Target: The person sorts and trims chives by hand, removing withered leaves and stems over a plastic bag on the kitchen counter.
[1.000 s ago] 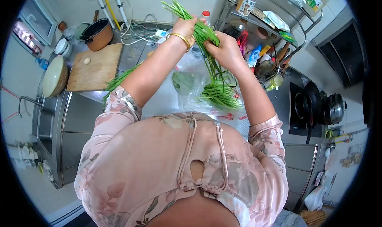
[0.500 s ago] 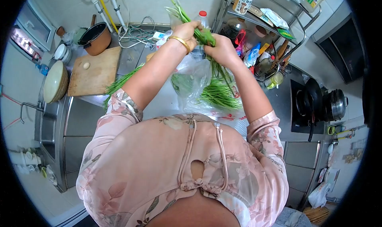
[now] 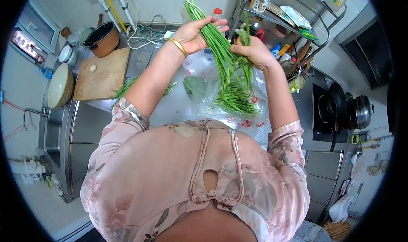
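A long bunch of green stalks (image 3: 217, 44) slants across my left hand (image 3: 193, 36), lying against the palm with the fingers partly spread to the right. Pinched in my right hand (image 3: 255, 53) is a small green clump (image 3: 245, 34) that sticks up above the fingers. The lower stalks hang down beside my right hand. More green stalks (image 3: 238, 101) lie below on a clear plastic bag (image 3: 208, 108). A bag with dark green leaves (image 3: 195, 87) is left of them. Behind my left forearm other green stalks (image 3: 125, 88) rest on the counter.
At the left are a wooden board (image 3: 102, 78) with a small round white item (image 3: 93, 68), an orange pot (image 3: 106, 42) and a large bowl (image 3: 59, 87). A metal rack (image 3: 280, 19) with jars stands at the back right, and a black pan (image 3: 335, 99) is on the stove.
My hands have moved apart, and the bunch now stretches out long and slanting. My left hand has loosened its fingers. My right hand has moved right with the small clump.
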Available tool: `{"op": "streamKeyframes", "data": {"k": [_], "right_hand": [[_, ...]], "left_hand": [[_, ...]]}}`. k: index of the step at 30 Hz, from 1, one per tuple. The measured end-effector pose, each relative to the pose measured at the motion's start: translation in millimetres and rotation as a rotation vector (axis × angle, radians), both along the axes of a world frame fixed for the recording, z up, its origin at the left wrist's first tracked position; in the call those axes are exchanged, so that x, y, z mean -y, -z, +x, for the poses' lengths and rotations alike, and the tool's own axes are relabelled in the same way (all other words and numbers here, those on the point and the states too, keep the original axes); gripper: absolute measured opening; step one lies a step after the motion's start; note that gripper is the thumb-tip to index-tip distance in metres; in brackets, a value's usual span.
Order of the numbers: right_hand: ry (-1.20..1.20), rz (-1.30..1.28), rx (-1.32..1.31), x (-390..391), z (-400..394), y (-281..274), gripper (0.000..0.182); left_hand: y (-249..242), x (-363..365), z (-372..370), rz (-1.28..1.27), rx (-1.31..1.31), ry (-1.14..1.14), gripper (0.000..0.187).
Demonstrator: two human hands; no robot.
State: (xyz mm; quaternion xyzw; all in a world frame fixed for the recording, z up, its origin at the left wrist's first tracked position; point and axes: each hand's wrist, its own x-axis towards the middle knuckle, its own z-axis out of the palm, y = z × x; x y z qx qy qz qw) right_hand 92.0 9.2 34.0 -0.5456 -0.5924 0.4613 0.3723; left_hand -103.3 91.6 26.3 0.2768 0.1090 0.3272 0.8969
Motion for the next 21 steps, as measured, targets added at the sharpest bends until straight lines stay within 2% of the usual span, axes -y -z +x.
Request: {"op": "streamKeyframes", "data": {"k": [3, 4, 5, 7, 10, 13, 17, 21], "right_hand": [[0.050, 0.098, 0.040, 4.6, 27.7, 3.6, 0.023], [0.110, 0.149, 0.210, 5.4, 39.8, 4.9, 0.024], [0.123, 0.160, 0.245, 11.0, 48.3, 1.9, 0.021], [0.212, 0.181, 0.234, 22.7, 55.1, -6.1, 0.019], [0.223, 0.262, 0.338, 44.5, 50.5, -32.3, 0.015], [0.043, 0.285, 0.205, 57.2, 26.9, -42.5, 0.014], [-0.067, 0.234, 0.324, 46.3, -3.0, -30.7, 0.021], [-0.028, 0.233, 0.441, 27.1, -12.2, -12.5, 0.026]], "left_hand": [[-1.4, -6.3, -9.7, 0.010, 0.000, -0.028, 0.018], [-2.2, -7.2, -13.1, 0.011, 0.007, -0.033, 0.018], [-3.1, -7.5, -15.9, 0.012, 0.014, -0.039, 0.019], [-4.0, -8.9, -18.8, 0.009, 0.020, -0.048, 0.019], [-3.3, -12.8, -19.1, 0.004, 0.005, -0.068, 0.019], [-7.9, -10.3, -14.8, -0.026, -0.014, -0.093, 0.019], [-8.6, -8.1, -8.4, -0.015, -0.014, -0.091, 0.019], [-14.4, -0.7, -5.6, -0.007, -0.053, -0.132, 0.020]]}}
